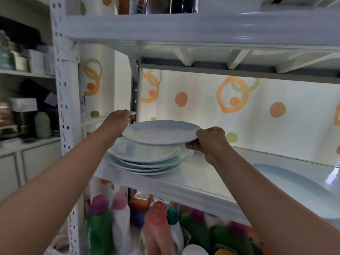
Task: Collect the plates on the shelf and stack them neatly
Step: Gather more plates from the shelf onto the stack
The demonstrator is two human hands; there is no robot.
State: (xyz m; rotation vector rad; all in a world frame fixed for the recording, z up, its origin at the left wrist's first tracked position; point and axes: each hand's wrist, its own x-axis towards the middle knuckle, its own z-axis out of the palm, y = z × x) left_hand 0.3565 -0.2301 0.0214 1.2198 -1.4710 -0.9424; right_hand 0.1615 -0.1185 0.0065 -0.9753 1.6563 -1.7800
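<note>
A pale blue plate point(160, 133) hovers just above a stack of several similar plates point(145, 161) at the left end of the white shelf point(202, 183). My left hand point(117, 122) grips the plate's left rim and my right hand point(209, 138) pinches its right rim, thumb on top and fingers underneath. The held plate sits roughly level and a little to the right of the stack's centre. Another pale blue plate point(292, 188) lies alone on the shelf at the far right, partly cut off by the frame edge.
The upper shelf point(202, 28) hangs close overhead. A white perforated post point(64, 107) stands left of the stack. Below the shelf are several coloured bottles point(156, 223). A patterned wall point(239, 111) backs the shelf. Cluttered shelves point(24, 115) stand at far left.
</note>
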